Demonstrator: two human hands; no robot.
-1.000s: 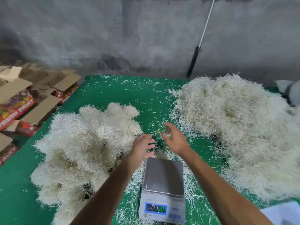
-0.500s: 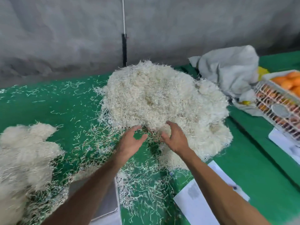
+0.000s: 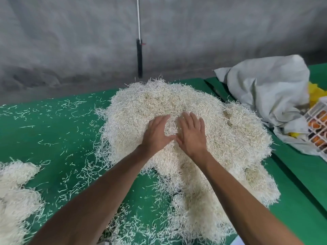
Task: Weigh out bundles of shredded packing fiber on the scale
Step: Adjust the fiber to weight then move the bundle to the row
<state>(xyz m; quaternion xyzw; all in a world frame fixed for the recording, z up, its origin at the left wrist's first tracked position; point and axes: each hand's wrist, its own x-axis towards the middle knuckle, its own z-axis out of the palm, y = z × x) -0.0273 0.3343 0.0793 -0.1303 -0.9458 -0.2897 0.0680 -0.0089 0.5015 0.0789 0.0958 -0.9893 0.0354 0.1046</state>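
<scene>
Nearest you, your two forearms run up from the bottom edge, over the green table cover [image 3: 44, 147] with its litter of stray shreds, and a rounded clump of weighed fiber [image 3: 16, 197] lies at your near left. Beyond them, your left hand [image 3: 156, 134] and right hand [image 3: 192, 134] lie side by side, palms down, on the large heap of shredded packing fiber [image 3: 221, 131] at the table's middle; both have their fingers straight and spread, pressing into the strands and gripping nothing yet. Expect this stuff to be very light, springy and loose: strands snag on each other but shed freely, so a pinch will likely trail bits. You would do better to dig both hands in from either side and cup a bundle between your palms. Half a second earlier your hands were at the heap's near edge with fingers curved; now they are up on its crown, flattened. The scale, seen then at lower left, is out of view. Farther right sit a grey sack [image 3: 265, 89] and a crate of oranges [image 3: 318, 131].
</scene>
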